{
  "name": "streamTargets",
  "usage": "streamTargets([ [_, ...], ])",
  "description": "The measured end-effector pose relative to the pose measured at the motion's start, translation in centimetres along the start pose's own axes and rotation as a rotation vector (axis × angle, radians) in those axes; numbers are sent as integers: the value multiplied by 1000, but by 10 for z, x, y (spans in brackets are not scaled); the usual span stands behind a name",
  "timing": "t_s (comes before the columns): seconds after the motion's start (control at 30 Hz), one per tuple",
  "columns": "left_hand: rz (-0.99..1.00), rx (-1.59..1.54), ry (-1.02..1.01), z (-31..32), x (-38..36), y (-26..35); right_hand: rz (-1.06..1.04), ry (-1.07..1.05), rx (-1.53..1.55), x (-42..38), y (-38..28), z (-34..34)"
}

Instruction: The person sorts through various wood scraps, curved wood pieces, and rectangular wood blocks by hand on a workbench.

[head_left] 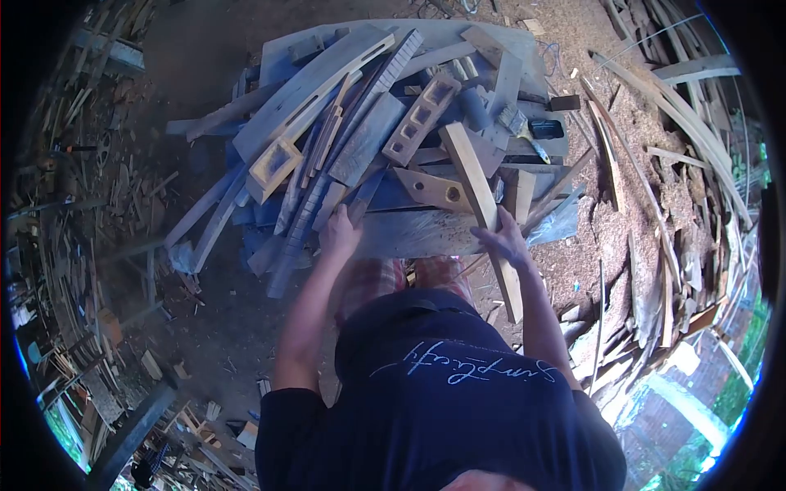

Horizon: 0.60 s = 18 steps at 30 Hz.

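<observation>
A heap of cut wood lies on the worktable [393, 239] in front of me. My right hand [505, 239] grips a long pale wooden bar [471, 168] that slants across the heap, its lower end jutting past the near edge. My left hand [341, 233] is closed at the near edge around the end of a dark wood strip [365, 193]; the fingertips are partly hidden. Between the hands rests a board with round holes [434, 190]. Farther back lie a wooden block with square openings [422, 119] and a boxy wooden frame piece [274, 168].
A paintbrush [536, 146] and a dark tray [547, 129] sit at the table's right side. Long offcuts [667, 106] and sawdust [565, 49] cover the ground to the right. Scrap wood [123, 196] is scattered on the left.
</observation>
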<state>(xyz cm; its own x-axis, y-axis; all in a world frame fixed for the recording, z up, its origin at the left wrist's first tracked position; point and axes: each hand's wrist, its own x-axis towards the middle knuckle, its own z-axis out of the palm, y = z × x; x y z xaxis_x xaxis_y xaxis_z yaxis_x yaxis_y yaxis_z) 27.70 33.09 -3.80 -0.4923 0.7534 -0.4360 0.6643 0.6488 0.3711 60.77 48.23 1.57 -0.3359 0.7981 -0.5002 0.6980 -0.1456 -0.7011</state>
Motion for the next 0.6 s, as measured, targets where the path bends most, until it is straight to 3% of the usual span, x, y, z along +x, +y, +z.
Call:
streamTargets([
  [0.03,20,-31,-21,-8,-2,-1,86,-96,121,6,-1,2],
  [0.2,94,-160,-112,-40,-2,-14,-4,-52,26,19,0,8],
  [0.27,-76,-541,-585,-57,-3,-24,-64,-32,-23,23,3,8],
  [0.3,-101,-609,-650,-60,-7,-34,-53,-55,-7,23,-3,5],
  [0.4,-36,-815,-725,-80,-24,-49,-71,-103,83,15,-25,0],
  [0.6,-204,-977,-497,-93,-27,-64,0,-255,344,16,-37,1],
])
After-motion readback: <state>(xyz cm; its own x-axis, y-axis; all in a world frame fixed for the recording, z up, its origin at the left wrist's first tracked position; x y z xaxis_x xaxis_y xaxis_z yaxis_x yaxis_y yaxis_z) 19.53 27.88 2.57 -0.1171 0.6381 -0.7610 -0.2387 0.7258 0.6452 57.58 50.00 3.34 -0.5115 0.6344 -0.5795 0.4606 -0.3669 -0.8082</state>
